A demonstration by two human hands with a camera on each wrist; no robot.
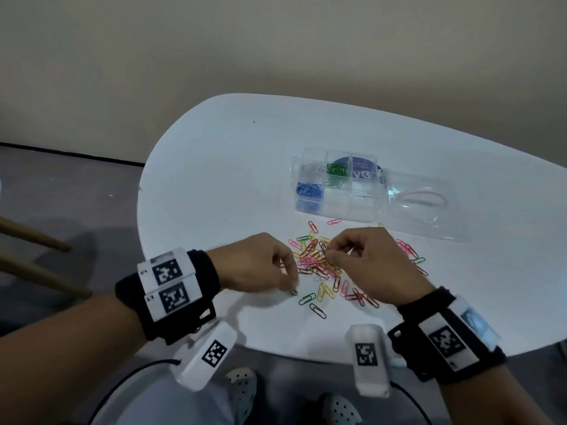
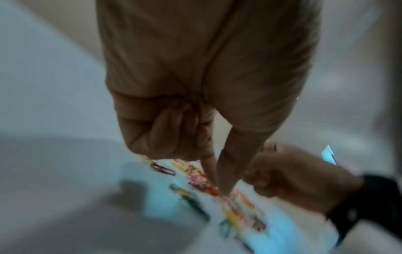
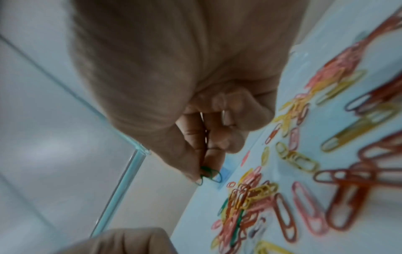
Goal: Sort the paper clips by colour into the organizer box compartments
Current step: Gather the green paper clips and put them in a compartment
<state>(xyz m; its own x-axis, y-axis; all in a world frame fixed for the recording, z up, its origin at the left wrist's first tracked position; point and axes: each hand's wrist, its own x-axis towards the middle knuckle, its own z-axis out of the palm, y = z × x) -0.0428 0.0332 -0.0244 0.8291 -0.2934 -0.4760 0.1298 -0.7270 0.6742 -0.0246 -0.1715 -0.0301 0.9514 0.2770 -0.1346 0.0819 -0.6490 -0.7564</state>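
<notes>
A loose pile of paper clips (image 1: 319,265) in red, pink, yellow and green lies on the white table (image 1: 214,179) in front of me. My right hand (image 1: 327,251) hovers over the pile, and in the right wrist view (image 3: 204,173) its thumb and forefinger pinch green paper clips (image 3: 210,173). My left hand (image 1: 291,288) reaches down at the pile's near left edge, pinching a green paper clip (image 1: 294,292) on the table. The left wrist view is blurred. The clear organizer box (image 1: 365,207) stands open behind the pile, holding green clips (image 1: 336,171), blue clips (image 1: 310,190) and silver clips (image 1: 311,168) in separate compartments.
The box's clear lid (image 1: 429,216) lies open to the right with a pink rubber band (image 1: 420,197) under it. More pink and red clips (image 1: 408,250) lie right of my right hand. The table's rounded edge runs close to my wrists. Wooden chair legs (image 1: 36,240) stand at far left.
</notes>
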